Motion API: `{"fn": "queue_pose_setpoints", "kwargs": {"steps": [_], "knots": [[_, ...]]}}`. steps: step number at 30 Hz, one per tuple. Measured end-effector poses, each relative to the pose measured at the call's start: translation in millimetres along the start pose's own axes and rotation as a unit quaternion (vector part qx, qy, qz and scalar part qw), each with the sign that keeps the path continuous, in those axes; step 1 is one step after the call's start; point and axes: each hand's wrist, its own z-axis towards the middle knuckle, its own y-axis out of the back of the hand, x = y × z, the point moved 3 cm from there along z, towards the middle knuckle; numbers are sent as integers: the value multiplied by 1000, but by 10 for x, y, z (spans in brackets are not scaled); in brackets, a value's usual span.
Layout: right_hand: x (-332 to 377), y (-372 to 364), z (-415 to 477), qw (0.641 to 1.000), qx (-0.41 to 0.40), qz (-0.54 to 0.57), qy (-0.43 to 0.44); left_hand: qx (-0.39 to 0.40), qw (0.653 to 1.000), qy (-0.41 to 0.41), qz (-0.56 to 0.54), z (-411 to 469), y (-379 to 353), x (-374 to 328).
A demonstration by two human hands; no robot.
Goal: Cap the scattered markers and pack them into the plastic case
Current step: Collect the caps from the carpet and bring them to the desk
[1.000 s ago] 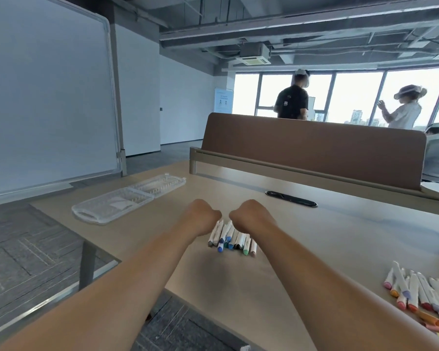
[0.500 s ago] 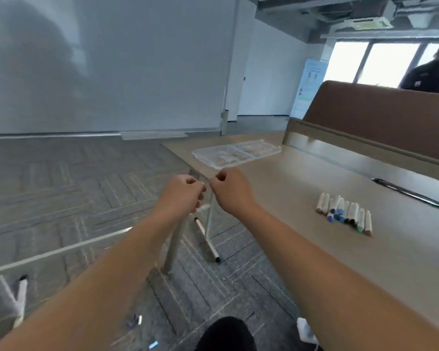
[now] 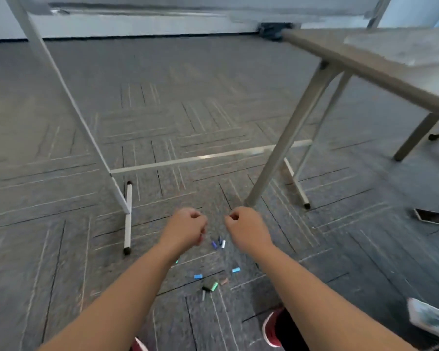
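I look down at the grey carpet. Several small marker caps lie scattered there: a blue and white cluster (image 3: 219, 243) between my hands, two light blue caps (image 3: 198, 276) (image 3: 236, 269), a green cap (image 3: 214, 286) and a brownish one (image 3: 224, 281). My left hand (image 3: 186, 228) and right hand (image 3: 245, 226) hover above the caps as curled fists with nothing seen in them. The clear plastic case (image 3: 401, 46) lies blurred on the table at the top right. No markers are in view.
The table's edge (image 3: 360, 64) and its slanted legs (image 3: 287, 140) stand to the right. A whiteboard stand's frame (image 3: 69, 97) and foot (image 3: 128, 219) are left. A phone (image 3: 432, 217) lies on the floor right; my red shoes (image 3: 273, 330) are below.
My view has swung from the tabletop and the row of markers down to the floor. Both fists stayed curled and moved with it, now hanging over the scattered caps.
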Motion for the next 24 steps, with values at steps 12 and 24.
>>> {"fn": "queue_pose_setpoints", "kwargs": {"steps": [12,24], "knots": [[-1532,-2001,765,979,141,-59,-131,74,965,73,241,1252,-839,2075],[-2269,-3012,1020,923,239,-301,-13,167,864,123,458,1566,-1499,3250]]}}
